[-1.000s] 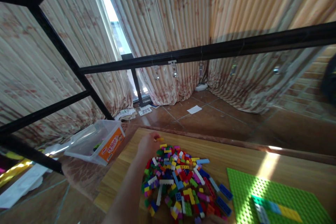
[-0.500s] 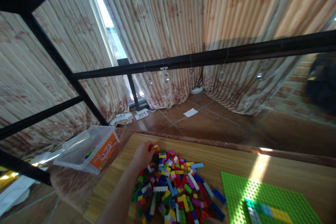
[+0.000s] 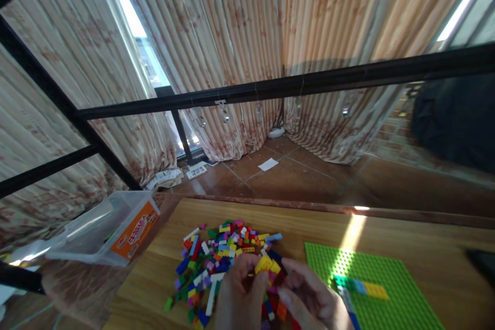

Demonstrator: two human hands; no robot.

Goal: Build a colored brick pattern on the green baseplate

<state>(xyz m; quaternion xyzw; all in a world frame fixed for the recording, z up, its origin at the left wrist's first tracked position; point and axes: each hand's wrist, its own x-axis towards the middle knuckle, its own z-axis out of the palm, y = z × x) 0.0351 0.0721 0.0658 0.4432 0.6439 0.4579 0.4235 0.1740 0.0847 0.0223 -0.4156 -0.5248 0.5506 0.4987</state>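
My left hand [image 3: 244,291] is closed in a pinch on a yellow toy brick [image 3: 263,264], held above the pile of bricks. Close by on the right, my right hand [image 3: 311,294] has its fingers bent, with a gap between thumb and forefinger and no brick visible between them. Another yellow piece [image 3: 275,267] shows between the two hands; whether it is joined to the held brick is unclear. The loose multicoloured brick pile [image 3: 216,255] spreads beneath and left of my hands, which hide part of it.
A green studded baseplate [image 3: 406,289] lies to the right, carrying a row of bricks [image 3: 361,286] in green, blue and yellow. The wooden tabletop [image 3: 154,268] supports both. Beyond its left edge stands a clear plastic bin [image 3: 91,227] with an orange label. A black rail [image 3: 240,94] crosses behind.
My left hand has come from the pile's far left edge to its near right side. My right hand has risen into view beside it. The camera view has turned slightly right.
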